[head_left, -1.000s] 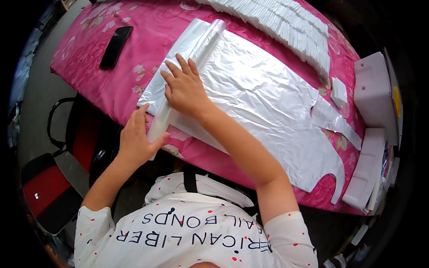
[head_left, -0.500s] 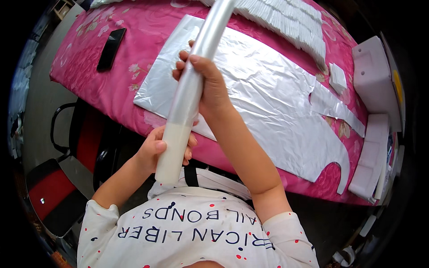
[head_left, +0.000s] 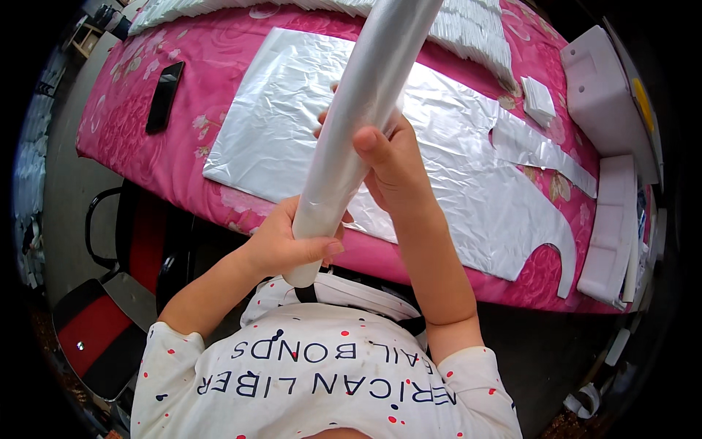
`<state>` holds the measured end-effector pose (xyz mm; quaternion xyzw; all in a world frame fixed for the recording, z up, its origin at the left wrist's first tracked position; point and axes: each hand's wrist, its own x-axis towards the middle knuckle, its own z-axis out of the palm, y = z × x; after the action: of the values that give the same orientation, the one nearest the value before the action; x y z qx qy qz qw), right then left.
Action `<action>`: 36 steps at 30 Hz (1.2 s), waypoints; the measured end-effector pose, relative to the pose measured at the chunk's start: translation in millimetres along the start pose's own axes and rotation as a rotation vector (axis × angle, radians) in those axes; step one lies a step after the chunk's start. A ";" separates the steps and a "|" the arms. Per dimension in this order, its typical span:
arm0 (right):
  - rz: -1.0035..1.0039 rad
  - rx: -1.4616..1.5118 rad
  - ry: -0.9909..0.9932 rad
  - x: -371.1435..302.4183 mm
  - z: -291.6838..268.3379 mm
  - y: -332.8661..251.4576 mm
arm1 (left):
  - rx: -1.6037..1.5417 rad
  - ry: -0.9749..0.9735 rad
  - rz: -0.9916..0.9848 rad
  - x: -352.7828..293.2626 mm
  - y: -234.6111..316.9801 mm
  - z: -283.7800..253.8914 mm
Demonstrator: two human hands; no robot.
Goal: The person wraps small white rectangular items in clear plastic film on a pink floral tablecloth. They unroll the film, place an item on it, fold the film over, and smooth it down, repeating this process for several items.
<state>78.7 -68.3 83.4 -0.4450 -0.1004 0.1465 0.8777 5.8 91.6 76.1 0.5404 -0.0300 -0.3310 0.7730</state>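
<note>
A long roll of translucent, silvery plastic film point(head_left: 358, 124) slants up and away in front of me, its far end cut off by the top of the view. My left hand point(head_left: 289, 238) is closed round it near its lower end, thumb across the front. Higher up, my right hand point(head_left: 395, 161) grips the roll from the right, with fingertips showing past its left side. Beneath, a silvery-white plastic apron shape point(head_left: 475, 197) lies flat and wrinkled on the table, its straps pointing right. The roll and my hands hide part of it.
A pink floral cloth covers the table point(head_left: 197, 58). On it lie a black phone point(head_left: 165, 97), rows of folded white packets point(head_left: 468, 33) and a small white stack point(head_left: 538, 101). White foam boxes point(head_left: 603, 95) stand at the right edge. Red-black chairs point(head_left: 102, 329) stand left.
The roll has shifted right and looks larger, closer to me. My left hand has changed its hold, its thumb now lying across the front. My right hand has moved right and lower in view.
</note>
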 end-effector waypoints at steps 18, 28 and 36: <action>0.188 -0.150 0.030 -40.1 -28.6 10.4 | 0.145 0.209 0.004 4.4 -8.5 4.8; 0.148 -0.137 -0.081 -44.2 -17.8 1.0 | -0.296 -0.341 -0.118 9.6 -11.8 2.1; 0.404 -0.492 0.122 -63.0 -5.6 -14.8 | -0.292 -0.249 -0.292 20.2 -12.5 1.5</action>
<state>23.8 -102.7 89.3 -0.6626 0.0103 0.2623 0.7015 14.9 76.9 59.7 0.3763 0.0015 -0.5043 0.7772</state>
